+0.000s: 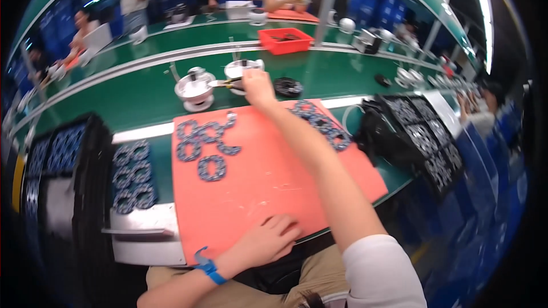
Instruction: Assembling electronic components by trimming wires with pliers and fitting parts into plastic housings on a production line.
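Note:
My right hand reaches far across the bench, closed on a pair of pliers with dark and yellow handles. Their metal tip points left, at a white round housing on a stand; I cannot tell whether they touch. A second white housing is just behind the hand. My left hand, with a blue strap on its wrist, rests at the near edge of the pink mat, fingers loosely bent and apart, holding nothing. On the mat lie several ring-shaped circuit boards, some still joined together.
Left of the mat are a panel of ring boards, a metal fixture and stacked black trays. A black bag and tray of parts are at right. Beyond stand a red bin and black coil. People work opposite.

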`<control>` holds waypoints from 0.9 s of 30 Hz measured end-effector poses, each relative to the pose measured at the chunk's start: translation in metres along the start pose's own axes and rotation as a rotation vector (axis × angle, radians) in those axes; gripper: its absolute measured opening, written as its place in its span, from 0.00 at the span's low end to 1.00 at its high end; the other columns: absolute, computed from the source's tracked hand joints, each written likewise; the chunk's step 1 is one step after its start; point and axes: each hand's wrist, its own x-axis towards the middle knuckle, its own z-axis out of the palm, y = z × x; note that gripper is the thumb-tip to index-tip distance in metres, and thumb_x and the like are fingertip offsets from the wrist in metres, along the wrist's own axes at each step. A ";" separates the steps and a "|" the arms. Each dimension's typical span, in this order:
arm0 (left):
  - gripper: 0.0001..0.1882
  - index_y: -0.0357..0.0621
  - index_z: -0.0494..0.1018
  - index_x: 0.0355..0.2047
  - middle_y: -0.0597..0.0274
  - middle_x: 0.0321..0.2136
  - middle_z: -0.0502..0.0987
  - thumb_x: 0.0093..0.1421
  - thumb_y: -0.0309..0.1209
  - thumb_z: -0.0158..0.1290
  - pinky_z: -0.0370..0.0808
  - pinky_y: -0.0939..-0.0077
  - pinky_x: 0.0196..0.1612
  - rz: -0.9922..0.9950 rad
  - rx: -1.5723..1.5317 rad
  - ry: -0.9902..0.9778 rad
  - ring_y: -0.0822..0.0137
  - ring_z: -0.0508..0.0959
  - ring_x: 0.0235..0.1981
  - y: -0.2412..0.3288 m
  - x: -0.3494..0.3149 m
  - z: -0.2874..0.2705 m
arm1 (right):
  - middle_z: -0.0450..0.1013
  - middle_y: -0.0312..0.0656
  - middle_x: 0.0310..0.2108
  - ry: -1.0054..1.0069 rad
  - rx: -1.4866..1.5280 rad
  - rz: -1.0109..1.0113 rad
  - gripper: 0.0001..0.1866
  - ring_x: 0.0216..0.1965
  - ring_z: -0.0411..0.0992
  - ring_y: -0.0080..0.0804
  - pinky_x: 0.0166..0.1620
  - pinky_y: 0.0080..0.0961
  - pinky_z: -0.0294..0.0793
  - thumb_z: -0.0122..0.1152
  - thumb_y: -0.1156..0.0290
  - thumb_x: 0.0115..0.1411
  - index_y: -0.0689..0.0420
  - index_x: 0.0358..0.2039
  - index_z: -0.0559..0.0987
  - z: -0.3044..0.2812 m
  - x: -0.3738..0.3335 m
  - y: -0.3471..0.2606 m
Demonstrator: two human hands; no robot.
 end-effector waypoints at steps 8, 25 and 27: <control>0.19 0.50 0.70 0.48 0.59 0.47 0.70 0.56 0.36 0.54 0.67 0.66 0.51 -0.052 0.066 -0.090 0.60 0.71 0.49 0.001 0.006 -0.007 | 0.67 0.42 0.37 0.141 0.140 -0.153 0.22 0.44 0.67 0.41 0.47 0.38 0.62 0.61 0.80 0.42 0.54 0.39 0.69 -0.054 -0.036 0.027; 0.11 0.49 0.73 0.22 0.66 0.18 0.69 0.48 0.38 0.62 0.68 0.77 0.18 0.263 0.139 0.121 0.67 0.72 0.19 0.004 -0.026 -0.011 | 0.68 0.43 0.37 -0.229 0.711 -0.323 0.21 0.41 0.67 0.42 0.43 0.36 0.65 0.63 0.79 0.44 0.58 0.41 0.73 -0.265 -0.226 -0.018; 0.13 0.49 0.70 0.18 0.68 0.14 0.64 0.49 0.38 0.62 0.67 0.78 0.17 0.319 0.138 0.110 0.70 0.70 0.16 0.006 -0.018 -0.010 | 0.70 0.43 0.40 -0.240 0.793 -0.267 0.21 0.43 0.70 0.41 0.46 0.34 0.70 0.66 0.80 0.46 0.57 0.42 0.75 -0.273 -0.230 -0.013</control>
